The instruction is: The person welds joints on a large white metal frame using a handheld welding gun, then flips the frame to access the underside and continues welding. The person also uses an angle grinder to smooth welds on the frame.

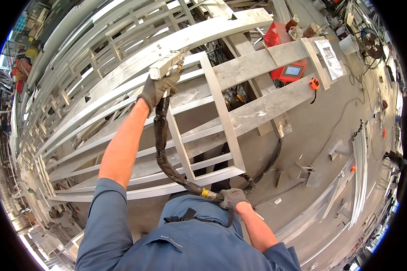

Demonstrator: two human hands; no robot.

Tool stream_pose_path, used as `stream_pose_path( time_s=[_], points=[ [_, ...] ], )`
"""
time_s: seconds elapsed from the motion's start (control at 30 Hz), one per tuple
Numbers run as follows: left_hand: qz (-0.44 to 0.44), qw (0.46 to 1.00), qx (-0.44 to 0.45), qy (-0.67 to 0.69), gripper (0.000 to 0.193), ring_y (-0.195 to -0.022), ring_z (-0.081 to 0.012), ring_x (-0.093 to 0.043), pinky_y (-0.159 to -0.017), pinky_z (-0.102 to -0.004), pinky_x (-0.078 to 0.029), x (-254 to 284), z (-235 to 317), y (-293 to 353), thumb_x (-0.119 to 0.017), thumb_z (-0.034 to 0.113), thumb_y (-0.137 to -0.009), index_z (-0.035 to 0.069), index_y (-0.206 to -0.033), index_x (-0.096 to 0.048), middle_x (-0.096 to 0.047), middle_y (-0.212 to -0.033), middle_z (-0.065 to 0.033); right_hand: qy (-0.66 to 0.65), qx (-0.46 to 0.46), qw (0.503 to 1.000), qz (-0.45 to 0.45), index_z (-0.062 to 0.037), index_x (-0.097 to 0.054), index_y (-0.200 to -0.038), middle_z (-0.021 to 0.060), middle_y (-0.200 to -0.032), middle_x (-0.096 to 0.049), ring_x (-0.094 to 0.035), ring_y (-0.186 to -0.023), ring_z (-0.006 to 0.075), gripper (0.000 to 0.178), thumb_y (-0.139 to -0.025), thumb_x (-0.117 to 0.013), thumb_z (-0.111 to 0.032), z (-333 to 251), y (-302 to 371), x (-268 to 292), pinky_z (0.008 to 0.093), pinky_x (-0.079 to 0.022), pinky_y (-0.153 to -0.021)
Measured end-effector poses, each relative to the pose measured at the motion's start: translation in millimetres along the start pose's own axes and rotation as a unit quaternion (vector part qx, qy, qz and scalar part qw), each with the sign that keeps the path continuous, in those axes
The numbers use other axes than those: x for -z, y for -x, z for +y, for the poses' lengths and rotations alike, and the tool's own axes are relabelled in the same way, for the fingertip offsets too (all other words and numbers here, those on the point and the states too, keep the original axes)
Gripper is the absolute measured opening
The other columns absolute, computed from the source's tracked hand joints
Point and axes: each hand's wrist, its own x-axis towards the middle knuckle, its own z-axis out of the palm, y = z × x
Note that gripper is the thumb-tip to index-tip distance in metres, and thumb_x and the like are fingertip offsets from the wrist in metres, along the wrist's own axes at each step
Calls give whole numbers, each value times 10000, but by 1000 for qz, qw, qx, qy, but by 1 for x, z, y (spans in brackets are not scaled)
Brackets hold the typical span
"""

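Observation:
My left hand [157, 91], in a grey work glove, is wrapped round the handle of a handheld welding gun [164, 66] with a boxy pale body. Its narrow tip points up and right, above the long metal bars. From the handle a thick black-wrapped cable [161, 147] hangs and curves down to my waist. There my right hand [233, 198], also gloved, is closed on that cable beside a yellow band. A silver metal frame [218, 101] with crossbars lies under the gun and in front of me. Whether the tip touches metal cannot be made out.
Wide flat beams [276, 101] support the frame. An orange tape measure [314, 83] and a paper sheet [328, 58] lie on them. A red machine with a screen [290, 71] stands between the beams. Metal profiles [360, 167] and offcuts lie on the floor at right.

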Motion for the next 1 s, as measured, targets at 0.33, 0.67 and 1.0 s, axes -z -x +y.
stream_pose_path(
  time_s=[0.33, 0.67, 1.0],
  points=[
    [-28, 998, 51, -31, 554, -655, -172, -674, -566, -299, -523, -26, -30, -63, -773, 330, -803, 21, -1243, -639, -684, -985, -83, -67, 8, 997, 32, -161, -688, -1180, 160, -1043, -741, -714, -1000, 334, 469, -824, -654, -465, 13, -6, -11, 460, -542, -871],
    [-44, 997, 64, -17, 423, -625, -180, -676, -548, -306, -516, -19, -33, -83, -766, 308, -824, 10, -1107, -663, -669, -820, -85, -75, 29, 995, 58, -142, -696, -1153, 162, -1019, -742, -713, -986, 336, 479, -780, -681, -442, 12, -18, 3, 455, -537, -886],
    [-68, 992, 107, -8, 373, -599, -193, -680, -524, -299, -532, -14, -22, -83, -775, 271, -846, -2, -1062, -639, -647, -829, -76, -75, 26, 996, 40, -143, -700, -1159, 158, -1019, -744, -719, -987, 331, 464, -798, -677, -435, 2, -21, 12, 451, -538, -889]
  ],
)
